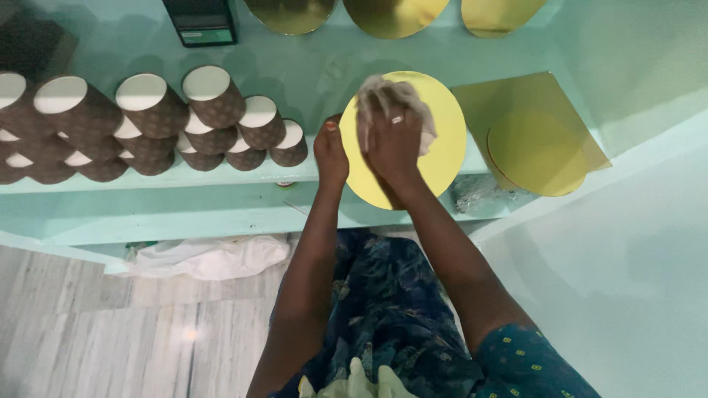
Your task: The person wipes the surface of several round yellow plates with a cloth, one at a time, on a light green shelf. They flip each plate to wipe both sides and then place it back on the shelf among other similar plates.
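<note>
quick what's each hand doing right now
Left hand: closed on the rim of the gold disc, steadying it.
Right hand: pressing a white cloth flat against the disc, fingers bent over it.

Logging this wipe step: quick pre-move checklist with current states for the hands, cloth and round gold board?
1. Left hand steadies the gold board at its left edge: ok.
2. Right hand presses the cloth onto the board face: ok.
3. Board rests on the shelf: ok.
4. Stacked brown cups stand apart from the board: ok.
5. Square gold board to the right is untouched: ok.
6. Board face clean under the hand: cannot tell.
</note>
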